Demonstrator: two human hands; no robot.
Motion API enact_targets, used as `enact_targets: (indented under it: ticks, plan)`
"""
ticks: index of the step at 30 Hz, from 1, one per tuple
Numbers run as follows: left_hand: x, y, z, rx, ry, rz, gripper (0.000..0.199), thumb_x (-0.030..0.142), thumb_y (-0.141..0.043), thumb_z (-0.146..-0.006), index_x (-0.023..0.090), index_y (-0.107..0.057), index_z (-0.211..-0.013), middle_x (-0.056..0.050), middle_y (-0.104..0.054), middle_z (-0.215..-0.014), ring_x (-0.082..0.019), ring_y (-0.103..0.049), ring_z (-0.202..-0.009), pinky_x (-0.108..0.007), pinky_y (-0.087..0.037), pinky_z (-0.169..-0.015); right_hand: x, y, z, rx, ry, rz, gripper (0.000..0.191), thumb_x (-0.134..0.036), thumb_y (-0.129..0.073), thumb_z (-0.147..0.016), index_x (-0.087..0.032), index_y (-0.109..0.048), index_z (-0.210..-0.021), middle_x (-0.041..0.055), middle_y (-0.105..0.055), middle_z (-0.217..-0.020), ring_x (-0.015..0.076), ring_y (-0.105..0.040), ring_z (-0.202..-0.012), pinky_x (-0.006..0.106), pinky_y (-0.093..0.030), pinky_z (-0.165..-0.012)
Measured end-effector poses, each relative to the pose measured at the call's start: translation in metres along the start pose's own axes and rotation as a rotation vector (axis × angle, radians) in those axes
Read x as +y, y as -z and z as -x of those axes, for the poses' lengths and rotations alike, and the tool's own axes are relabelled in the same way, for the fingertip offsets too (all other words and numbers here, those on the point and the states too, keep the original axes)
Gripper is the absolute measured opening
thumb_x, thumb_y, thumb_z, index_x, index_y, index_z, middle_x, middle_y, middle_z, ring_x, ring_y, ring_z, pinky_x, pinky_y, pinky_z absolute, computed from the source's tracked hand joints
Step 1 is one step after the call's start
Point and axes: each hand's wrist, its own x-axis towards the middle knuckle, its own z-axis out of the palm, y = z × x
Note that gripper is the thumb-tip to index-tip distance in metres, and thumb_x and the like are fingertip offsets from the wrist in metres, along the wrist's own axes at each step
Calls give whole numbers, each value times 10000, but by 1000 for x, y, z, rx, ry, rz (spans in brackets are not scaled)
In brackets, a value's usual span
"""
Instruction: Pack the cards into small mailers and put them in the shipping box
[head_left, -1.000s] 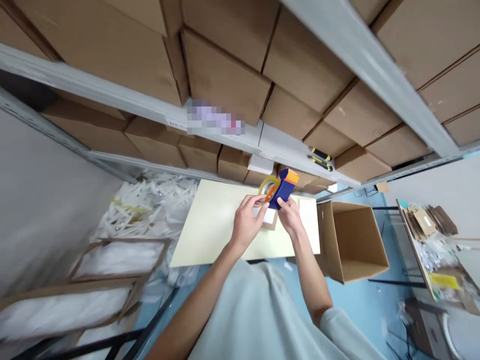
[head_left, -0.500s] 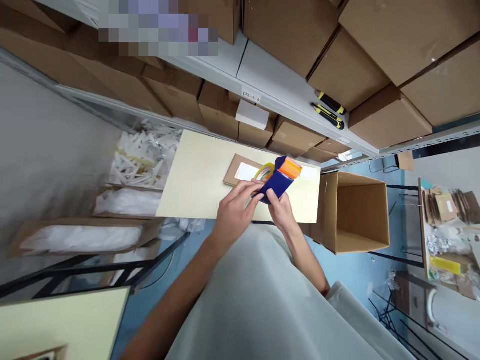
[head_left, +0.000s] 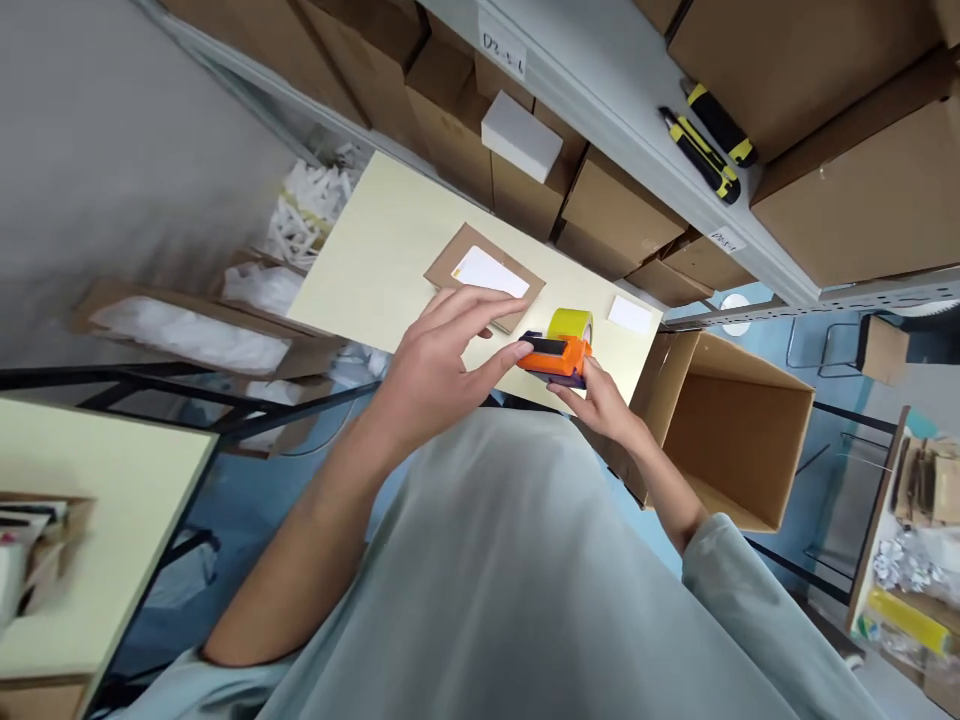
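Note:
An orange and dark blue tape dispenser (head_left: 568, 362) with a black strip on top is in my right hand (head_left: 602, 398), whose fingers close around its right end. A yellow roll of tape (head_left: 567, 322) shows just behind the dispenser; whether it is mounted in it I cannot tell. My left hand (head_left: 442, 362) has its fingers stretched out above the table, with the thumb tip at the dispenser's left end. Beyond that hand, a flat brown cardboard packet (head_left: 448, 262) with a white label (head_left: 491, 272) lies on the pale yellow table (head_left: 360, 250).
A white slip (head_left: 630, 314) lies toward the table's right end. Beside it stands an open cardboard box (head_left: 739, 440). Two black-and-yellow utility knives (head_left: 701, 158) rest on the grey shelf (head_left: 600, 90). Cartons (head_left: 622, 215) line the space behind the table.
The dispenser has been turned so its orange side faces up. My left hand has come off its body, with fingers now stretched out. The view has shifted, showing the packet more fully.

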Motion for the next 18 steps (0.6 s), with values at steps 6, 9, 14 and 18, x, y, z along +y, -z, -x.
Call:
enact_targets:
  ticks: [6,9,14,18]
  plan:
    - [-12,-19,9,-64,38,-8,332,607,-749,-983,309,-807,-1118,-44,-741,-1097,-291,-724,-1126,-531,-633,-1072,5,26,9,-154,197,186,246,-442,-646,-1119,-278,-681,-1299,112,-749,-1236,327,-697,-1195,537,-600,-1095]
    - [-12,-21,14,-94,30,-12,304,590,-705,-1019,304,-808,-1027,-31,-745,-1023,-279,-736,-1089,-515,-639,-1047,8,31,10,-211,257,212,232,-403,-609,-1133,-280,-665,-1321,112,-743,-1230,330,-685,-1209,544,-586,-1110]
    - [-6,-29,27,-2,-63,-56,218,463,-654,-1077,324,-815,-1028,-31,-771,-957,-255,-738,-953,-439,-647,-917,11,30,10,-232,213,238,256,-433,-622,-1133,-244,-646,-1304,117,-746,-1187,317,-694,-1138,527,-600,-1051]
    - [-14,-49,47,170,-90,-107,179,360,-652,-1086,327,-810,-1009,-33,-793,-942,-230,-710,-831,-412,-619,-828,18,25,15,-269,171,276,288,-501,-609,-1134,-223,-646,-1203,117,-742,-1123,307,-696,-1063,503,-598,-1007]
